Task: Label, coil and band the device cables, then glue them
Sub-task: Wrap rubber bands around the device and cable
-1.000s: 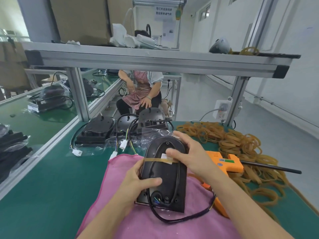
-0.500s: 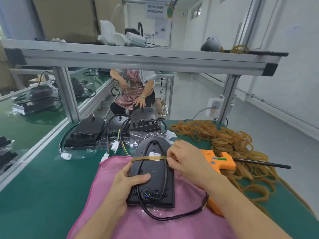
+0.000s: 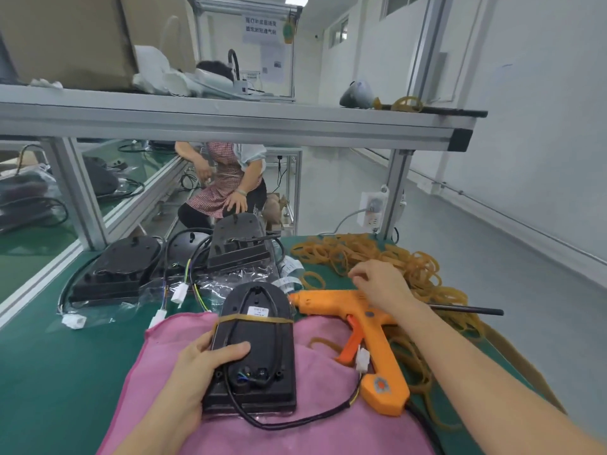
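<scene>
Right hand (image 3: 382, 284) leaves the banded device (image 3: 254, 349), fingers loosely apart over glue gun (image 3: 361, 326); left hand (image 3: 200, 366) still grips device, so gluing likely next.

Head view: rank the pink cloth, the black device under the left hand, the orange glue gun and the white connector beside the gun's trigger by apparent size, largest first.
1. pink cloth
2. black device and orange glue gun: too alike in apparent size to rank.
3. white connector, clearly the smallest.

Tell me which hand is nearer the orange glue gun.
Right. The right hand hovers just above the orange glue gun; the left hand grips the black device beside it.
</scene>
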{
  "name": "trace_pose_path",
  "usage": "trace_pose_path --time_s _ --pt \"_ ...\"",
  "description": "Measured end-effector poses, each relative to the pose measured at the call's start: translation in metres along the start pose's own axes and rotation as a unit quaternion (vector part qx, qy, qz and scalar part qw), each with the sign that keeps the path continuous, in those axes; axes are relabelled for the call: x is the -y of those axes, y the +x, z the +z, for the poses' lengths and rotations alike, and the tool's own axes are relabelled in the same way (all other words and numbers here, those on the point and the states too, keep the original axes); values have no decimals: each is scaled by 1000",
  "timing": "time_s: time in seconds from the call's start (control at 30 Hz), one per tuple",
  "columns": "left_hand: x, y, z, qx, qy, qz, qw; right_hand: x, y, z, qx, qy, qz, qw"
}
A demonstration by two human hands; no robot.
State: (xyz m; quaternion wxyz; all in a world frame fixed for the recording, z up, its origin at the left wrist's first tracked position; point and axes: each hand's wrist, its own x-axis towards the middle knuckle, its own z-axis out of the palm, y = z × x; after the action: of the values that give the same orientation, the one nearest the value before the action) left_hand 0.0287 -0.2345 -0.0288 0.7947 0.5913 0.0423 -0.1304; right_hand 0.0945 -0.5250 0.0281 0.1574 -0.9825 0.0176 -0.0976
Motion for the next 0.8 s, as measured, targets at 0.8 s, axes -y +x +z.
trace_pose_path --time_s 0.8 --pt "-5 1 3 -58 20 -58 996 82 1 41 71 735 177 651"
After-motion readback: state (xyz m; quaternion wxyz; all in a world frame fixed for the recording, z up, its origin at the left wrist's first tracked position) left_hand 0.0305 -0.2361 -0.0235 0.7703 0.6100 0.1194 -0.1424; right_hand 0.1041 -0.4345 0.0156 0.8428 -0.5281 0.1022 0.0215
